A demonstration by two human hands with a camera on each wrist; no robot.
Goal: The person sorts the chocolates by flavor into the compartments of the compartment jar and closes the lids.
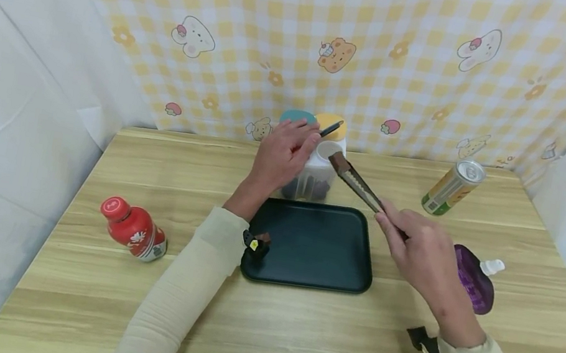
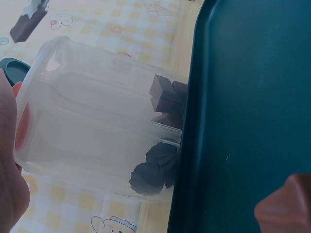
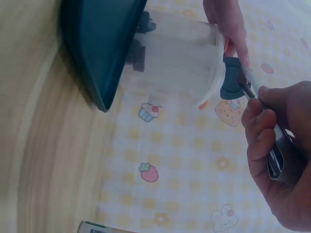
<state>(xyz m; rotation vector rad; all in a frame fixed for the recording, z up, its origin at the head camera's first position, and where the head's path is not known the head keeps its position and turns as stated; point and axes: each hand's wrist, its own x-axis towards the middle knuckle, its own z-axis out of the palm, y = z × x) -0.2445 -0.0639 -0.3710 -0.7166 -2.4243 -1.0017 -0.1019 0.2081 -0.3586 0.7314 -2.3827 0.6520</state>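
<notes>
A clear plastic storage container (image 1: 314, 182) stands behind the dark green tray (image 1: 313, 245), with teal and yellow on its top. My left hand (image 1: 285, 148) holds its top beside a raised dark teal flap lid (image 3: 231, 78). Dark brown blocks (image 2: 163, 94) and ridged round pieces (image 2: 147, 178) lie inside, in separate compartments. My right hand (image 1: 420, 251) grips metal tongs (image 1: 362, 192), whose tips pinch a brown block (image 1: 339, 162) at the container's round opening. Another brown piece (image 2: 286, 206) sits on the tray, partly hidden by the left wrist in the head view.
At the left of the wooden table (image 1: 288, 341) stands a red-capped bottle (image 1: 136, 233). A yellow-green can (image 1: 451, 187) is at the back right, and a purple pouch with a white cap (image 1: 474, 283) lies by the right wrist. A checked cloth (image 1: 265, 22) hangs behind the table.
</notes>
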